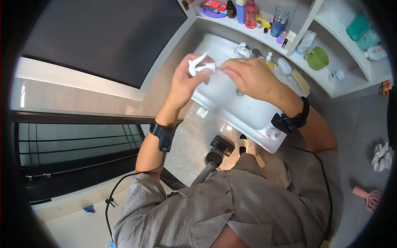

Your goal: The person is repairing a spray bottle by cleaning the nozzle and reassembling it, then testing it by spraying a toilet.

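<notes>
Over the white sink (pixel 231 108), my left hand (pixel 182 84) is closed on a white plastic piece (pixel 198 67). That piece has a curved, hook-like arm and a short wider end, much like a pump head, though its exact kind is unclear. From its right end a thin greyish stem (pixel 219 68) runs to my right hand (pixel 252 78), whose thumb and fingers pinch it. How far the stem reaches inside the right hand is hidden. A black band with a small device sits on each wrist.
Behind the sink are a white pump bottle (pixel 242 50), a yellow pump bottle (pixel 270 61) and a brush (pixel 300 81). Shelves (pixel 264 36) hold bottles and a green mug (pixel 316 58). A vacuum head (pixel 216 153) stands on the floor near my feet. Cables trail from both wrists.
</notes>
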`<state>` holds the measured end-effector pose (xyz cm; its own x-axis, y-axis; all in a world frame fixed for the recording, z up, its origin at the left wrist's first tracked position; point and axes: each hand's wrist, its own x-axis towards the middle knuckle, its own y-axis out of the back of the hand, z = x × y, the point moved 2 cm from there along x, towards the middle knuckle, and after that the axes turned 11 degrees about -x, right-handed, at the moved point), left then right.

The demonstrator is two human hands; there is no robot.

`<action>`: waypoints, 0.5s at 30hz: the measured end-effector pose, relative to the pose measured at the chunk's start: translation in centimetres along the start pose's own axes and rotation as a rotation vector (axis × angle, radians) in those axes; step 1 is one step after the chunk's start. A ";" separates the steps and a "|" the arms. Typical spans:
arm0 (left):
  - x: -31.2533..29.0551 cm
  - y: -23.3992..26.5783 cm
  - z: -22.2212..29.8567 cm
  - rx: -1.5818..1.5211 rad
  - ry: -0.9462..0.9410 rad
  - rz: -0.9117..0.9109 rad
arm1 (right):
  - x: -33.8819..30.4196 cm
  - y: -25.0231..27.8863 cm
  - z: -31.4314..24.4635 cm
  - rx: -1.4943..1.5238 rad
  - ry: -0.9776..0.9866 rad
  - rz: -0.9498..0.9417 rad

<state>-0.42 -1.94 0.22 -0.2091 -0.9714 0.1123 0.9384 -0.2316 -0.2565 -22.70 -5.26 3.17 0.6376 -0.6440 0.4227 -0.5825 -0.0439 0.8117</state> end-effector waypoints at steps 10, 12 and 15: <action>-0.7 -0.4 0.2 -0.184 -0.058 0.202 | -0.8 0.8 -0.3 -0.062 -0.012 0.176; -0.8 -0.5 0.2 -0.160 -0.047 0.239 | -0.9 0.6 -0.2 -0.054 -0.005 0.191; -1.1 -0.8 0.4 -0.108 -0.043 0.272 | -1.2 0.3 0.0 -0.024 -0.027 0.203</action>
<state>-0.78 -0.69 0.72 0.0606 -0.9960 0.0653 0.9233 0.0311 -0.3829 -23.61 -4.47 2.91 0.4943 -0.6577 0.5684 -0.6854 0.1073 0.7202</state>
